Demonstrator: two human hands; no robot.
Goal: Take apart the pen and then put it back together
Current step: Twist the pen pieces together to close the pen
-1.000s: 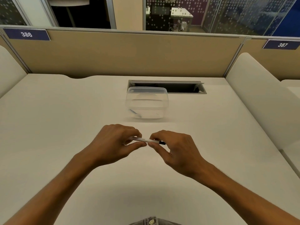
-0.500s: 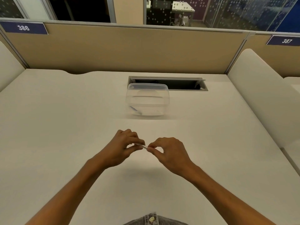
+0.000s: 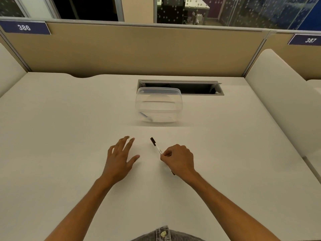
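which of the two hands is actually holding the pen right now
The right hand: its curled fingers grip the pen, dark cap pointing away. The left hand is spread open, holding nothing.

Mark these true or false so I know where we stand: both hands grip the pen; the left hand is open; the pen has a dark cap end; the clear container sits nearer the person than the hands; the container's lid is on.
1. Both hands grip the pen. False: only the right hand holds it.
2. The left hand is open. True.
3. The pen's far end is dark. True.
4. The clear container sits nearer than the hands. False: it is farther, by the desk's cable slot.
5. The container's lid is on. True.
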